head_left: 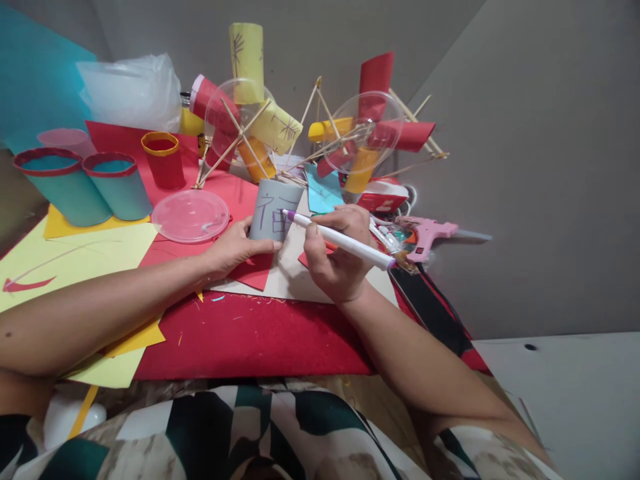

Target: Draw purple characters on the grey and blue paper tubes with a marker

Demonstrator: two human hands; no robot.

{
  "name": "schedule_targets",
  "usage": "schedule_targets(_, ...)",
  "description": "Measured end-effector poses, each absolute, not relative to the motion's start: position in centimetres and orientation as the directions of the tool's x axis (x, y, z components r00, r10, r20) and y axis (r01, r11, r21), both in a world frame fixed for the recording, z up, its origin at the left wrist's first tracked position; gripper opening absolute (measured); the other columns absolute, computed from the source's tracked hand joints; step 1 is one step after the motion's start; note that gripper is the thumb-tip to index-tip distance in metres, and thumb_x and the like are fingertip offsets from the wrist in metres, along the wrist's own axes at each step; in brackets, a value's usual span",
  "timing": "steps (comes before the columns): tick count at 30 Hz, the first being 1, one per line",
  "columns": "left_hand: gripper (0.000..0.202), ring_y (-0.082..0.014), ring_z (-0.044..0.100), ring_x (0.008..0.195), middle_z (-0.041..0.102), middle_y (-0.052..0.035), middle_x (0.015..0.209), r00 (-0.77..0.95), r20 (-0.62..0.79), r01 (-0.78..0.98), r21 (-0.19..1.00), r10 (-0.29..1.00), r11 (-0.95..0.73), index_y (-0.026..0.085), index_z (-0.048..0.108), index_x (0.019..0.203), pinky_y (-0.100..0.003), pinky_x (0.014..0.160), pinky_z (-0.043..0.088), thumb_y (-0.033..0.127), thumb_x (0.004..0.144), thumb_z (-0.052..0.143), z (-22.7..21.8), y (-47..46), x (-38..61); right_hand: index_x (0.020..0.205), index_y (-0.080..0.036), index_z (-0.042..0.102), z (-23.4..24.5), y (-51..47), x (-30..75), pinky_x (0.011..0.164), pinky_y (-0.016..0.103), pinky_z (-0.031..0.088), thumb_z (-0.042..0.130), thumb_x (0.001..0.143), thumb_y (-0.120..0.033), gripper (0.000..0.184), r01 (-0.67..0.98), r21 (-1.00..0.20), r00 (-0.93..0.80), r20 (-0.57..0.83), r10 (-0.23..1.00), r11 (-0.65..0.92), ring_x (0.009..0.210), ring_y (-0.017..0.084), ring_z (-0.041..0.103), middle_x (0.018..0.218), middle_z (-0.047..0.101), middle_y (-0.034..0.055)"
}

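My left hand [233,248] grips a grey paper cylinder [273,210] from its left side, holding it upright on the paper-covered surface. Purple marks are drawn on its face. My right hand [336,257] is closed round a white marker with a purple tip [340,240]. The tip touches the cylinder's right edge. Both forearms reach in from the bottom over red paper [250,337] and yellow paper [75,257].
A clear plastic lid [190,215] lies left of the cylinder. Two teal cylinders [90,187] and a red one [163,160] stand at the left. Two stick-and-paper wheels [245,127] [370,133] stand behind. A pink glue gun [430,235] lies at the right. A grey wall rises behind.
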State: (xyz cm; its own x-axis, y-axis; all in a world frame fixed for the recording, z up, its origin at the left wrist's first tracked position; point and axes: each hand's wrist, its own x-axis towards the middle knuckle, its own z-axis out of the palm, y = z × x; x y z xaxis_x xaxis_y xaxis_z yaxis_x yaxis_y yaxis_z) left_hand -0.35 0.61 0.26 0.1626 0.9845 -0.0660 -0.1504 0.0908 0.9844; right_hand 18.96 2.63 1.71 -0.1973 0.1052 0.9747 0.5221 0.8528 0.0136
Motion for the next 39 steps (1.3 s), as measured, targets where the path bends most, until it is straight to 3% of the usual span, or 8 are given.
schedule_targets(22,0.060,-0.0213,0.066,0.086,0.076,-0.0060,0.094,0.179,-0.075,-0.186,0.977,0.981,0.108,0.017,0.076,0.110,-0.038,0.086,0.053,0.040,0.061,0.101,-0.1,1.0,-0.6,0.099,-0.028,0.063,1.6,3.3,19.3,0.072,0.040,0.050,0.061,0.102,-0.023,0.006,0.554,-0.054,-0.119,0.983,0.143,0.831,0.068,0.016,0.064,0.081,0.068,-0.0045)
schedule_targets(30,0.055,-0.0254,0.068,0.091,0.075,-0.0053,0.087,0.181,-0.072,-0.218,0.970,0.981,0.112,0.017,0.075,0.105,-0.041,0.090,0.052,0.040,0.062,0.101,0.0,0.8,-0.6,0.096,-0.029,0.061,1.7,3.4,19.4,0.071,0.041,0.053,0.059,0.105,-0.025,0.010,0.591,-0.061,-0.123,0.979,0.165,0.805,0.066,0.017,0.066,0.077,0.069,-0.0047)
schedule_targets(35,0.057,-0.0246,0.069,0.092,0.075,-0.0058,0.090,0.197,-0.079,-0.246,0.961,0.977,0.128,0.017,0.073,0.106,-0.040,0.090,0.053,0.038,0.062,0.102,0.0,0.9,-0.6,0.093,-0.029,0.061,1.8,3.7,19.4,0.071,0.040,0.056,0.059,0.105,-0.027,0.012,0.633,-0.066,-0.121,0.976,0.183,0.771,0.065,0.015,0.066,0.075,0.068,-0.0049)
schedule_targets(39,0.065,-0.0213,0.071,0.094,0.078,-0.0070,0.105,0.167,-0.090,-0.283,0.949,0.982,0.136,0.018,0.070,0.116,-0.037,0.089,0.054,0.033,0.061,0.102,0.2,0.9,-0.5,0.097,-0.028,0.063,1.7,3.6,19.8,0.070,0.040,0.056,0.059,0.108,-0.030,0.011,0.600,-0.132,-0.064,0.975,0.211,0.789,0.068,0.017,0.068,0.079,0.069,-0.0024)
